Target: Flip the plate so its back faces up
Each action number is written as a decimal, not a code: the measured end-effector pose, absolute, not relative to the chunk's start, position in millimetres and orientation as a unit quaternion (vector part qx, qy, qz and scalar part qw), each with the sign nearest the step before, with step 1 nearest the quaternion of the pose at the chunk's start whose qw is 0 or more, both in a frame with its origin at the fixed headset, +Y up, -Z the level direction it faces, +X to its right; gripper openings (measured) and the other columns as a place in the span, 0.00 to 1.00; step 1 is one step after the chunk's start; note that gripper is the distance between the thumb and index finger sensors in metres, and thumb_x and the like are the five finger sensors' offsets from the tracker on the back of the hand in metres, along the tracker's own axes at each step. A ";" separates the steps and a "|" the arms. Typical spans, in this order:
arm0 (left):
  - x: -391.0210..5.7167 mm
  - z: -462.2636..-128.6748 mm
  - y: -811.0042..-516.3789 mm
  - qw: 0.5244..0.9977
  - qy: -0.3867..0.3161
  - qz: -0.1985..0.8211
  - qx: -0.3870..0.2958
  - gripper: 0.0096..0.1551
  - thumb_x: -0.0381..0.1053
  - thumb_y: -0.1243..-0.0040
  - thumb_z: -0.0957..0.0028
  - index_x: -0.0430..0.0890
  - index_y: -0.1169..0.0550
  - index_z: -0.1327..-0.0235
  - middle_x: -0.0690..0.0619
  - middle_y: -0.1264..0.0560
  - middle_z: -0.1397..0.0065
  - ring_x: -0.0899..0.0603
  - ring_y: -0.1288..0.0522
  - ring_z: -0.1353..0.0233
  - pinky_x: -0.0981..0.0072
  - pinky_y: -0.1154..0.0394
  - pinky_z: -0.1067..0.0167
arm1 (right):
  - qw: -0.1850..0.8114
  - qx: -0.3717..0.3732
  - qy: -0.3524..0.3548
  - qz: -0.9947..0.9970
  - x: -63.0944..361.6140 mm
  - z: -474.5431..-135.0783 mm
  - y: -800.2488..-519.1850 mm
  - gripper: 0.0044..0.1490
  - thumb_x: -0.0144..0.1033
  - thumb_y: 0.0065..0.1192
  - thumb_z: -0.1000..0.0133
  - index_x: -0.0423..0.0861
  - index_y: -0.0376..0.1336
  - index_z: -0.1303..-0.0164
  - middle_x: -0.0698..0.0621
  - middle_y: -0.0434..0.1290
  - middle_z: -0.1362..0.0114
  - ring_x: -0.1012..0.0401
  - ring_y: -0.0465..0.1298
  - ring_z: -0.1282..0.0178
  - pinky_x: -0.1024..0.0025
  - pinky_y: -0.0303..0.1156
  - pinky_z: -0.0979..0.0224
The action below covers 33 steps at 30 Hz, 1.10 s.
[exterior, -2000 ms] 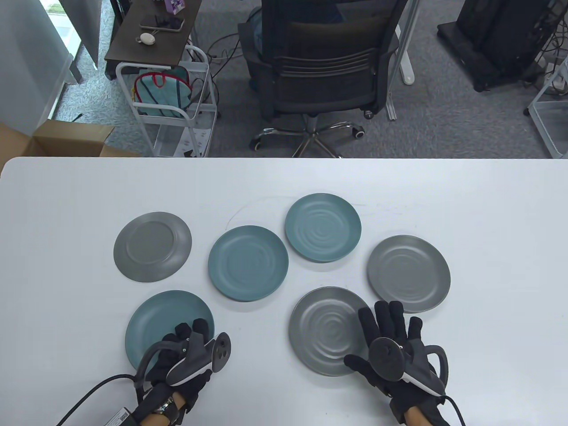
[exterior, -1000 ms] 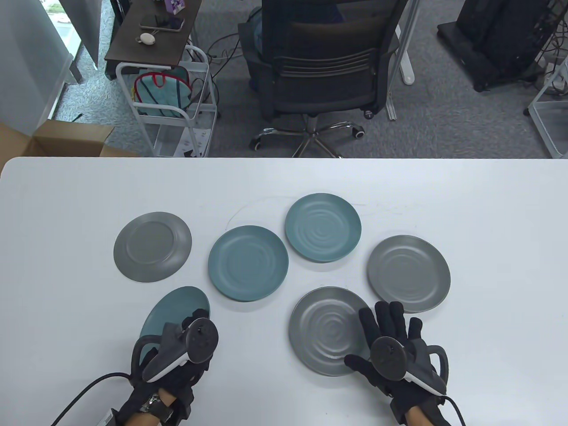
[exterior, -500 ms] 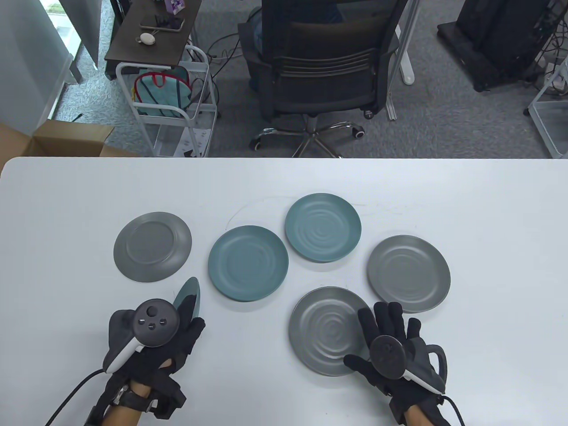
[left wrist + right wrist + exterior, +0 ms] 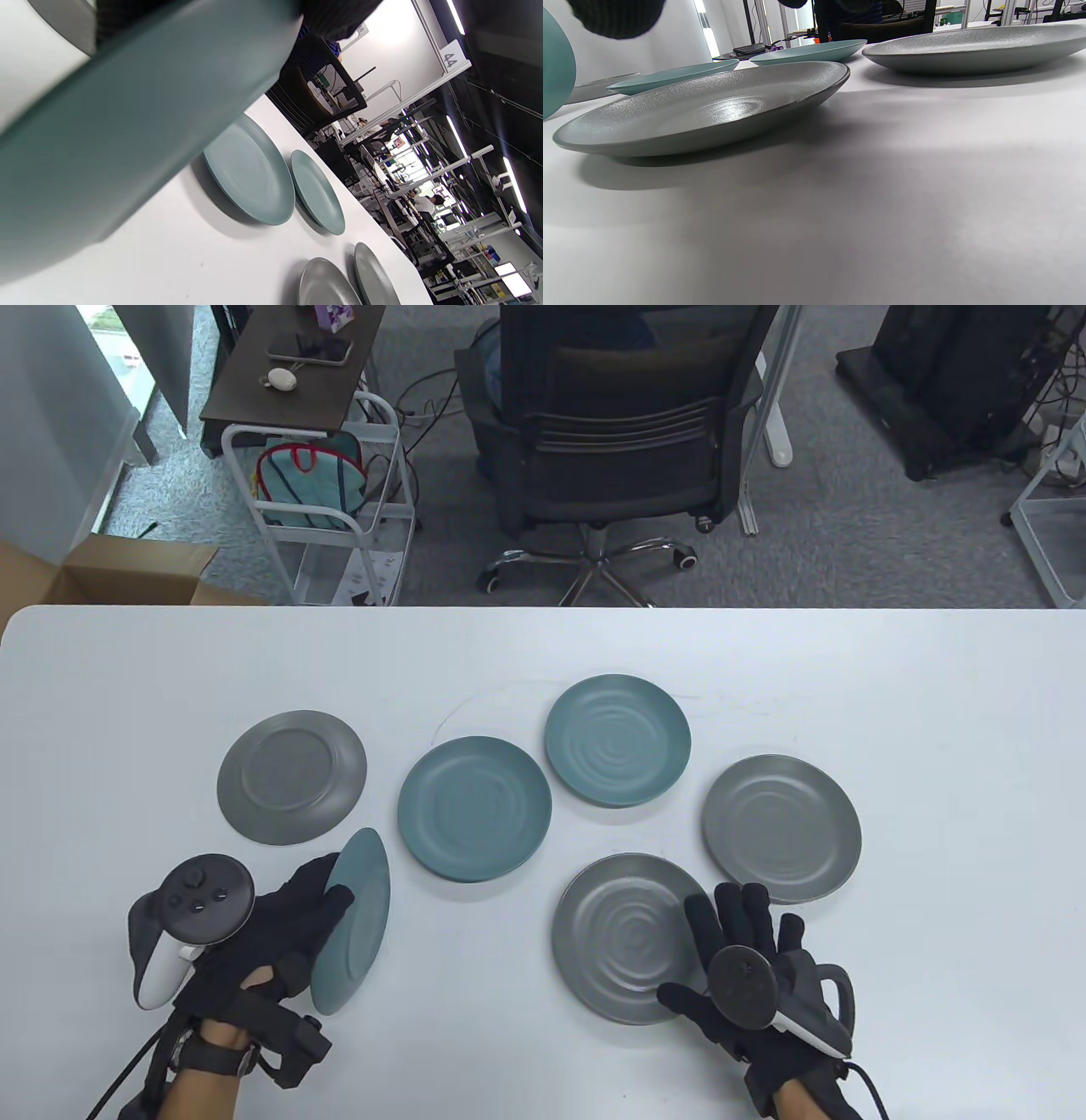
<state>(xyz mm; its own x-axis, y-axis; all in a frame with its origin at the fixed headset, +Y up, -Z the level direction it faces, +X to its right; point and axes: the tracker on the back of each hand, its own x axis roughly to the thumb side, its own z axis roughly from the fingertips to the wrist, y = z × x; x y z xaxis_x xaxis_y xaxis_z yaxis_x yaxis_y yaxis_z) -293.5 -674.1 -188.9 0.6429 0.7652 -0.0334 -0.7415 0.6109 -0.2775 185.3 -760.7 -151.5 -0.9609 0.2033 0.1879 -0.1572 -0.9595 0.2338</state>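
Since two seconds ago the teal plate has gone from lying flat to standing nearly on edge at the near left of the table, past vertical, its back turning upward. Left hand grips its rim, fingers wrapped over the edge. Right hand rests flat, fingers spread, touching the dark grey plate. Letting go early could drop the plate hard or slide it into the grey plate just beyond.
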 end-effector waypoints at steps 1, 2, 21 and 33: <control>-296.7 -189.6 -675.4 0.893 -0.039 0.426 -0.137 0.35 0.52 0.48 0.37 0.30 0.32 0.26 0.39 0.22 0.37 0.38 0.11 0.47 0.67 0.13 0.62 | 0.092 0.106 0.110 0.984 185.3 -151.6 -760.7 0.62 0.69 0.51 0.48 0.46 0.36 0.14 0.35 0.37 0.12 0.37 0.36 0.14 0.27 0.36 0.22; -298.8 -190.1 -676.5 0.892 -0.035 0.430 -0.139 0.35 0.52 0.48 0.37 0.30 0.31 0.26 0.39 0.22 0.38 0.39 0.10 0.48 0.67 0.13 0.62 | 0.092 0.106 0.110 0.984 185.3 -151.5 -760.7 0.62 0.69 0.51 0.48 0.46 0.36 0.14 0.35 0.37 0.11 0.37 0.36 0.14 0.27 0.36 0.22; -336.3 -199.7 -732.4 0.889 0.066 0.410 -0.196 0.34 0.53 0.50 0.37 0.33 0.31 0.25 0.45 0.20 0.42 0.41 0.10 0.56 0.65 0.14 0.62 | 0.094 0.105 0.109 0.984 185.4 -151.4 -760.5 0.62 0.69 0.51 0.48 0.46 0.36 0.14 0.35 0.37 0.12 0.37 0.36 0.14 0.27 0.36 0.22; -346.5 -203.4 -765.8 0.890 0.110 0.378 -0.229 0.34 0.54 0.52 0.37 0.34 0.31 0.25 0.45 0.21 0.41 0.41 0.11 0.54 0.62 0.15 0.59 | 0.094 0.104 0.108 0.984 186.2 -151.3 -760.1 0.62 0.69 0.51 0.48 0.46 0.36 0.14 0.35 0.38 0.12 0.37 0.36 0.14 0.27 0.37 0.22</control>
<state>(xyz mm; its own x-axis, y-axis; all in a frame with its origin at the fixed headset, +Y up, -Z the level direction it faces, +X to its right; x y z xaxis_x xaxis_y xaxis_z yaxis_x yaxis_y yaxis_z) -346.5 -765.8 -203.4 0.6899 0.6225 -0.3694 -0.7235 0.6091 -0.3248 186.2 -760.1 -151.3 -0.9605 0.2081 0.1846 -0.1631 -0.9589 0.2324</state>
